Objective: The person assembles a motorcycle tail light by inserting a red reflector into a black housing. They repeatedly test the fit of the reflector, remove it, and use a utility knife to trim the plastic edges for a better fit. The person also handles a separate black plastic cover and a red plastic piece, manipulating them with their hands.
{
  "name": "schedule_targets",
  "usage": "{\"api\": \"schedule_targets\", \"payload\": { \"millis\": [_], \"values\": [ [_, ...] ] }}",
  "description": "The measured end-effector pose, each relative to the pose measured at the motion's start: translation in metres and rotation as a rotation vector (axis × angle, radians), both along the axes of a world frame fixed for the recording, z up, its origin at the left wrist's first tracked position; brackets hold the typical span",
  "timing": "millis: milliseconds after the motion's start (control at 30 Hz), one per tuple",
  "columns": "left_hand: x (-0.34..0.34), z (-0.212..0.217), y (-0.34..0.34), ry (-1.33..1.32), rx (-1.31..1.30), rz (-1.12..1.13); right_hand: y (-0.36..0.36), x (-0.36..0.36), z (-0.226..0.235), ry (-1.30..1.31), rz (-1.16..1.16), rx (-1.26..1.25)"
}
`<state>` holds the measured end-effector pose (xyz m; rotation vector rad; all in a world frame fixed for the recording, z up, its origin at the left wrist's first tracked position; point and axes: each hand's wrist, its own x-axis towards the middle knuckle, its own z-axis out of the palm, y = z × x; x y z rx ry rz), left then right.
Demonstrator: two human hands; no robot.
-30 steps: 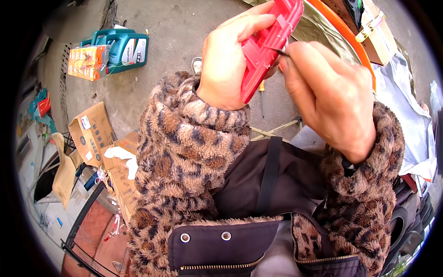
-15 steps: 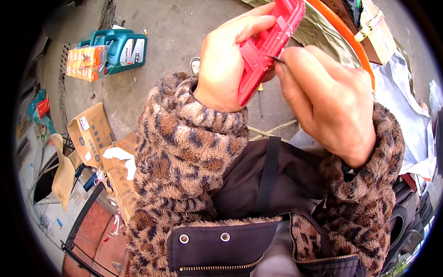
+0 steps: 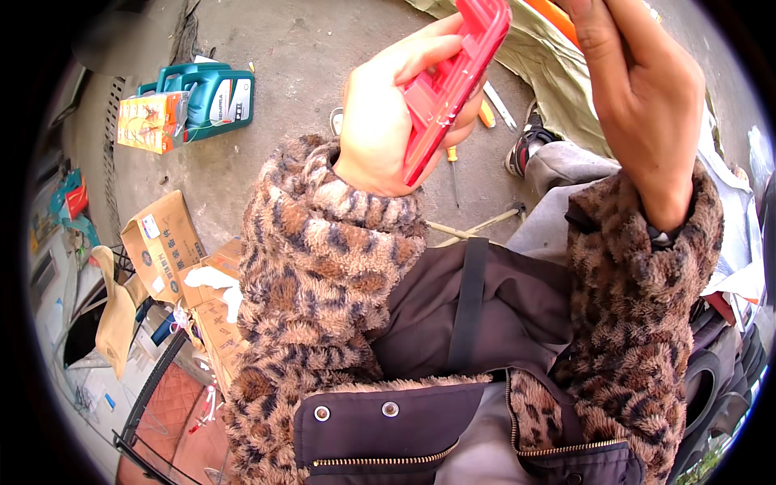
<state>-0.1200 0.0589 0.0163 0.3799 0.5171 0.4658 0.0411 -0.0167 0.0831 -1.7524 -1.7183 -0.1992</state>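
Note:
My left hand is closed around a red plastic part with raised edges and pale scuff marks along its side. It holds the part tilted, thumb across the near face and fingers behind. Up at the right, my right hand is raised apart from the red part. Its fingertips run past the upper edge of the picture, so anything they hold is hidden. Below the red part, a screwdriver with a yellow handle lies on the ground. An orange-handled tool lies close by.
Teal jugs stand at the left beside orange packages. Opened cardboard boxes lie at the lower left. A shoe is near a pale green cloth. Black tyres are stacked at the lower right.
My right hand has moved from the red part up and to the right, its fingertips leaving the picture. It was pinching a thin dark point against the part. My left hand shifted slightly left.

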Motion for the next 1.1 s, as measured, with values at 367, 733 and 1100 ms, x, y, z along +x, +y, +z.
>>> {"api": "schedule_targets", "payload": {
  "millis": [367,733,1100],
  "values": [
    [-0.003,-0.010,0.004,-0.148,-0.031,-0.078,-0.020,0.002,-0.039,0.785,-0.025,-0.245],
    [0.003,0.002,0.005,-0.139,0.003,-0.093,-0.012,0.003,-0.038,1.128,-0.130,-0.339],
    [0.004,0.014,-0.004,0.051,0.210,-0.074,-0.012,0.003,-0.014,1.395,0.004,-0.348]
  ]
}}
